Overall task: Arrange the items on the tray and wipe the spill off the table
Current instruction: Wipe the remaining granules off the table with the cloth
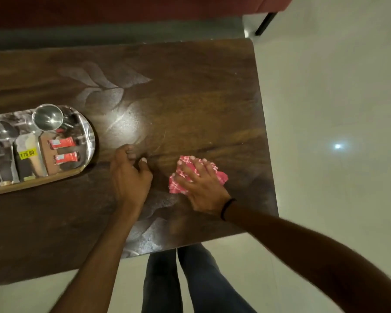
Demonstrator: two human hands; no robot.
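While you stand at the near edge of the dark wooden table (190,91), your legs in dark trousers (196,281) show below it over the pale floor (325,109). Your right hand (201,184) lies flat, fingers spread, pressing a pink-and-white patterned cloth (220,177) onto the tabletop near the right end; the cloth pokes out beyond your fingertips and on both sides of your palm. A dark band (227,208) circles that wrist. Your left hand (129,170) rests just to the left of the cloth, apart from it, fingers curled loosely under with fingertips touching the wood, holding nothing that I can see.

Further left, near your left hand but not touching it, sits the oval steel tray (89,136), running off the left edge of the view. On its right end lie two small red-wrapped packets (63,150), side by side. Beside them lies a flat pack with a yellow price sticker (28,154). Behind these stands a shiny steel cup (48,117), apparently empty, though reflections make this hard to judge.

Beyond your hands, pale wiped streaks (120,123) and a bright light glare mark the wood; whether any liquid lies there is unclear. Past the far table edge stands dark red furniture (122,10) with a black leg (265,23).
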